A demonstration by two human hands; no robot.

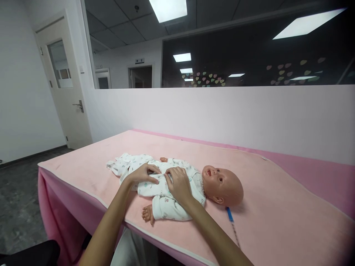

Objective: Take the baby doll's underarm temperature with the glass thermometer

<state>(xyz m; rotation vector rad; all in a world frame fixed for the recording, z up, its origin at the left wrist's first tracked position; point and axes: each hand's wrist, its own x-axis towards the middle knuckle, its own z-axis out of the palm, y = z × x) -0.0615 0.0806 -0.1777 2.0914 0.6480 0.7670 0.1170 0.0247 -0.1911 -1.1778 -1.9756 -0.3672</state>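
Note:
A baby doll (222, 184) lies on its back on a pink padded table (277, 207), head to the right. It wears a white printed romper (163, 207). My left hand (142, 173) pinches the romper's front at the doll's belly. My right hand (179, 184) grips the fabric on the chest, just right of the left hand. The two hands almost touch at the garment's front seam. One doll hand (146, 214) sticks out of the near sleeve.
A thin blue-tipped stick (230, 216) lies on the pink cover near the doll's head. A white partition wall with a dark window runs behind the table. A closed white door (63, 85) stands at the left, with dark floor below it.

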